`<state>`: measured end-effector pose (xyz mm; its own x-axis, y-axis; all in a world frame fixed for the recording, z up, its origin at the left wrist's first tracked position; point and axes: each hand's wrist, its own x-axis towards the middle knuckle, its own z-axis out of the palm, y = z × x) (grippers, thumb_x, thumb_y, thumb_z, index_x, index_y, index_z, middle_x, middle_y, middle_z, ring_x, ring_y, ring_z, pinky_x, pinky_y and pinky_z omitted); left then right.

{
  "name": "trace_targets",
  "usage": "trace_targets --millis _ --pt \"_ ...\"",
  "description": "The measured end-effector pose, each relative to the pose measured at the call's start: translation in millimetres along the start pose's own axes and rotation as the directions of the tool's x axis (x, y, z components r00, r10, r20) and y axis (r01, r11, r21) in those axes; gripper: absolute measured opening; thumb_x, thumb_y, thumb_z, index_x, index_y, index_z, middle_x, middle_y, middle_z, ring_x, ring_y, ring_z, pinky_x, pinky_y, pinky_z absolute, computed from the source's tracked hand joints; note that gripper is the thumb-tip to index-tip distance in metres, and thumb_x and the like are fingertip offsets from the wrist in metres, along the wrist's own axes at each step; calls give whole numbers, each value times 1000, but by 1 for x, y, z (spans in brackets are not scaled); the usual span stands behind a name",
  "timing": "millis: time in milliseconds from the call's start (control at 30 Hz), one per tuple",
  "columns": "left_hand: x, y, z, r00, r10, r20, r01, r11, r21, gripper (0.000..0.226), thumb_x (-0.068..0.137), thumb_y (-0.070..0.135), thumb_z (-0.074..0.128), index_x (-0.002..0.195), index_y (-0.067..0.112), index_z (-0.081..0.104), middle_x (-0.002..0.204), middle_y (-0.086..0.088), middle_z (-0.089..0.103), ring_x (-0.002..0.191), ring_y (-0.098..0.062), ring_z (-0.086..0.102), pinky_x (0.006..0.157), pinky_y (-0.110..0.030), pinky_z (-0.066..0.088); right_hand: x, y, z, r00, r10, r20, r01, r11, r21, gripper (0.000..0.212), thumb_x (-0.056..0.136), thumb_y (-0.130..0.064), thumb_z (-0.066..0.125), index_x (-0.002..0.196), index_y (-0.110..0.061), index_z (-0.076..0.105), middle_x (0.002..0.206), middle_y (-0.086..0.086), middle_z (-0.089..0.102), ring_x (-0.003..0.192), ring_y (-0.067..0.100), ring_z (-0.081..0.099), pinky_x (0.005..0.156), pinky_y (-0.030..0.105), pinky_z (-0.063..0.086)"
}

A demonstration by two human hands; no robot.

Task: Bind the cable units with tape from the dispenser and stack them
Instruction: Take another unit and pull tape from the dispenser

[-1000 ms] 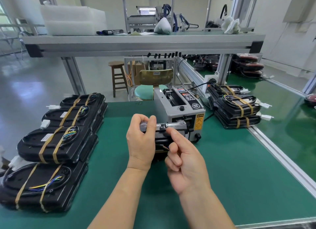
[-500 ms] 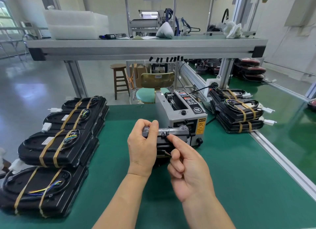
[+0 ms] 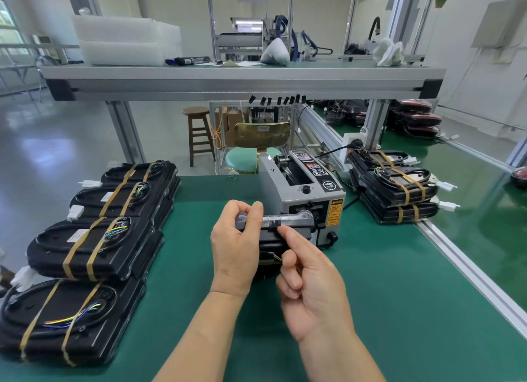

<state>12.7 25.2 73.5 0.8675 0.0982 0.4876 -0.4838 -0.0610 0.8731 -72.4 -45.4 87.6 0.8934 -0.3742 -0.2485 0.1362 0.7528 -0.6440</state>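
Cable unit [image 3: 269, 237] centre frame: left hand [image 3: 233, 247] grips its end, right hand [image 3: 310, 282] pinches black tape [image 3: 274, 224] on its top edge.

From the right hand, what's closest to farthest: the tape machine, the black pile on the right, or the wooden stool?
1. Tape dispenser, just beyond the right hand.
2. Stack of bound units, off to the right.
3. Wooden stool, far back on the floor.

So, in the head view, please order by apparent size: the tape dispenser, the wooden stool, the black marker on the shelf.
1. tape dispenser
2. wooden stool
3. black marker
Stool and marker are farther off, so this holds only as seen.
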Motion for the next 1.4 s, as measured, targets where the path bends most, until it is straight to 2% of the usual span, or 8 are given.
trace_targets --millis 133,300,633,767,867,1067,1233,1400 --pt "1 0 0 1000 -21 -1 21 1000 0 30 93 27 64 67 19 51 60 10 49 60 -11 44 62 -35 42 0 1 0 1000 -13 0 13 1000 -25 14 89 -9 63 95 -3 74 51 4 52 29 6 30 30 14 21" --pt "-1 3 -4 997 -31 69 33 999 -34 26 77 46 66 71 23 54 64 15 54 63 -8 50 62 -21 44 -1 1 2 999 -40 -9 40 998 -43 14 89 -10 64 96 -2 74 50 3 52 29 6 30 30 15 21" --pt "-1 9 -9 984 -90 155 95 995 -27 23 68 30 72 77 18 54 69 4 58 64 -10 52 61 -25 49 2 3 -4 984 -178 -23 171 969 -181 15 94 -11 60 97 -6 73 52 3 54 31 7 31 31 15 22" --pt "1 7 -11 989 -78 127 80 997 -15 23 67 29 73 75 17 55 66 11 56 62 -6 50 61 -17 45 13 -2 -15 864 -497 -76 449 831 -328 12 96 -7 57 98 -12 68 57 2 60 38 8 40 38 16 32" --pt "5 4 -12 988 -83 129 86 996 -12 22 67 30 73 74 20 55 65 15 57 62 -5 50 61 -15 44 26 -9 -24 732 -680 -36 564 636 -527 21 94 -9 61 101 -28 68 87 -2 66 67 5 55 65 18 46" --pt "10 0 -22 982 -27 185 1 990 139 35 63 44 79 76 26 51 69 13 57 63 -2 49 58 -12 41 34 9 -24 855 -512 86 436 619 -653 29 100 -22 52 124 -27 67 122 -20 64 117 -6 55 109 30 41" --pt "29 8 -46 939 27 342 -154 923 352 32 68 40 85 74 25 57 75 8 58 71 -7 52 65 -15 38 32 20 -18 869 -486 97 435 655 -618 28 100 -21 53 123 -30 67 124 -21 64 119 -8 53 109 26 41" --pt "39 28 -46 850 116 514 -445 681 582 37 78 54 59 101 28 72 97 7 64 98 -19 56 89 -40 43 41 21 -12 913 -385 132 396 763 -511 26 99 -15 54 113 -26 73 112 -14 72 101 -6 63 85 15 50"
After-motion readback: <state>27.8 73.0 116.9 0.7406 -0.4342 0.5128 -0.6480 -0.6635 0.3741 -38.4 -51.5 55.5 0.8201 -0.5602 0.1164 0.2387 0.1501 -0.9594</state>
